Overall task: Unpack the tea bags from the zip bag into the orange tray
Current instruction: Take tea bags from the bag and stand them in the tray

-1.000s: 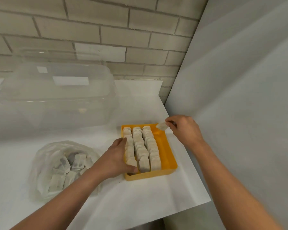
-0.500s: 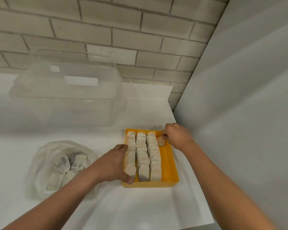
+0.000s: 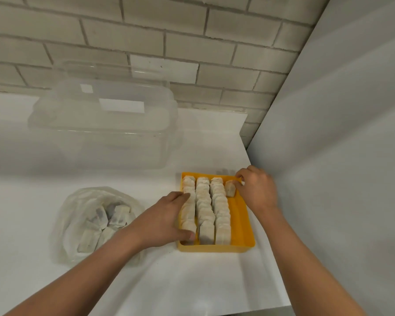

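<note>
Head view: we note the right hand [image 3: 257,190] has lowered its pinched tea bag [image 3: 230,188] into the tray's [image 3: 240,213] far corner, starting a fourth row. The left hand [image 3: 167,221] rests open against the rows [image 3: 204,201]. The zip bag [image 3: 78,215] holds more.

Glossy orange plastic tray [image 3: 240,215], matt paper tea bags [image 3: 204,201], a crinkled clear-film zip bag [image 3: 78,213] and a translucent plastic box [image 3: 100,137] on a smooth white counter [image 3: 192,281]; rough, matt brick wall [image 3: 169,30].
</note>
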### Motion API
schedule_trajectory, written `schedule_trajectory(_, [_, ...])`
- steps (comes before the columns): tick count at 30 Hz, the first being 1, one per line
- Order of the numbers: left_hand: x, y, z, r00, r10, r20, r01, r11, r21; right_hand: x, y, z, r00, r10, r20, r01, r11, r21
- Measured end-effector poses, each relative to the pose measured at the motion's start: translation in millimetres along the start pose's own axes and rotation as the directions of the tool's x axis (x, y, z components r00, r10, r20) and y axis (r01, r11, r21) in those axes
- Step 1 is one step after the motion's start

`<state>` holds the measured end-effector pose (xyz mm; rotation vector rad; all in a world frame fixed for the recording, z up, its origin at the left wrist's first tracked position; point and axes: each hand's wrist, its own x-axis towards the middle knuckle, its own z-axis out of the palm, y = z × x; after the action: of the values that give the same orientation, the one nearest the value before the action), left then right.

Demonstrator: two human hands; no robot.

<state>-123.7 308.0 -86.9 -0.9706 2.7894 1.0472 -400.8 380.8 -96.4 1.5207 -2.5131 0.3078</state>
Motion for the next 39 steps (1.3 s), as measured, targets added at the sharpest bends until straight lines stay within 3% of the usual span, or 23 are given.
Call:
schedule_trajectory(4, [-28, -8, -21, 0.949, 0.134, -0.286, -0.147, 0.989, -0.022, -28, -24, -26, 0.995, 0.068, -0.076, -0.05, 0.972, 0.228])
schedule_trajectory(6, [-45, -22, -33, 0.887, 0.109, -0.449, -0.146, 0.988, -0.048, -43, -49, -38, 0.996, 0.067, -0.06, -0.041, 0.935, 0.353])
schedule_trajectory(9, [-68, -50, -44, 0.778, -0.023, -0.628, -0.052, 0.994, -0.101, -65, -99, -50, 1.0, 0.005, -0.027, 0.01, 0.848, 0.531])
schedule_trajectory(13, [-96, -96, -48, 0.683, -0.208, -0.7, 0.158, 0.978, -0.136, -87, -177, -52, 0.991, -0.134, -0.017, 0.111, 0.734, 0.67])
schedule_trajectory(15, [-107, -117, -47, 0.696, -0.246, -0.675, 0.214, 0.968, -0.131, -94, -211, -44, 0.971, -0.24, 0.015, 0.161, 0.693, 0.703])
schedule_trajectory(17, [-112, -132, -45, 0.756, -0.291, -0.587, 0.285, 0.953, -0.105, -96, -235, -34, 0.931, -0.351, 0.101, 0.19, 0.702, 0.686])
schedule_trajectory(20, [-114, -141, -45, 0.868, -0.396, -0.301, 0.417, 0.909, 0.008, -97, -252, -16, 0.82, -0.453, 0.35, 0.225, 0.817, 0.531])
schedule_trajectory(22, [-114, -146, -44, 0.895, -0.415, -0.163, 0.421, 0.907, 0.004, -98, -252, -5, 0.786, -0.397, 0.475, 0.227, 0.899, 0.375])
schedule_trajectory(26, [-117, -156, -48, 0.922, -0.31, -0.231, 0.291, 0.95, -0.113, -90, -250, 5, 0.845, -0.183, 0.503, 0.107, 0.978, 0.177])
schedule_trajectory(28, [-118, -155, -49, 0.929, -0.249, -0.273, 0.221, 0.967, -0.128, -85, -256, 4, 0.859, -0.153, 0.489, 0.103, 0.987, 0.126])
schedule_trajectory(31, [-122, -158, -47, 0.929, -0.208, -0.307, 0.163, 0.973, -0.165, -80, -276, 2, 0.854, -0.244, 0.459, 0.151, 0.962, 0.229])
schedule_trajectory(35, [-130, -176, -47, 0.927, -0.155, -0.341, 0.098, 0.979, -0.18, -73, -311, 9, 0.779, -0.335, 0.53, 0.05, 0.875, 0.481])
schedule_trajectory(39, [-141, -187, -49, 0.925, -0.097, -0.368, 0.02, 0.978, -0.207, -73, -332, 34, 0.748, -0.263, 0.609, 0.012, 0.923, 0.384])
